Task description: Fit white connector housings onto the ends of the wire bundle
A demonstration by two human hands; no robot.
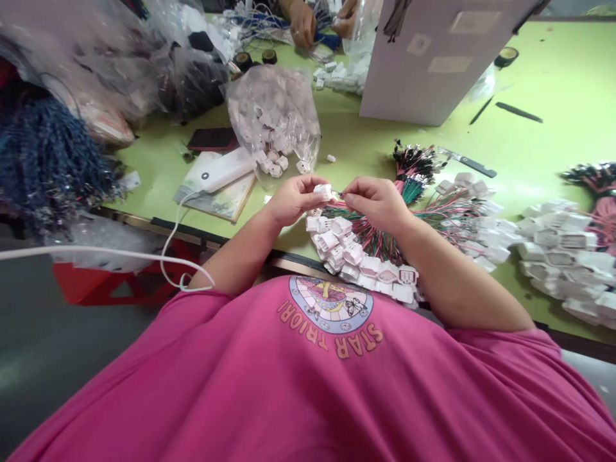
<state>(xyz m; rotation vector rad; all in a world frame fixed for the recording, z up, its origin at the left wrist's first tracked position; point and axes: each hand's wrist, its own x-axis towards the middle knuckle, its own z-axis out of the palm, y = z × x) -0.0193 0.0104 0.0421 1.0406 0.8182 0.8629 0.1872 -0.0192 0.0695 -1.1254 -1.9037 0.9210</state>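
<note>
Between the fingertips of my left hand [294, 200] is a white plastic connector housing [322, 190]. My right hand [376, 200] is closed in a pinch just to its right, on a thin dark wire [341, 194] whose end meets the housing. Below both hands lies a heap of white connectors [346, 247] on red and green wires, along the table's front edge. More wired connectors [474, 218] spread out under and beyond my right forearm. Behind my right hand sits a bundle of wires with dark terminal ends [416, 163].
A clear bag of white housings [274, 115] stands behind my left hand. Left of it are a white corded device [226, 170] and a phone [212, 139]. A grey box [409, 64] rises at the back; another person's hands [303, 25] work beyond. Blue wires [48, 154] hang far left.
</note>
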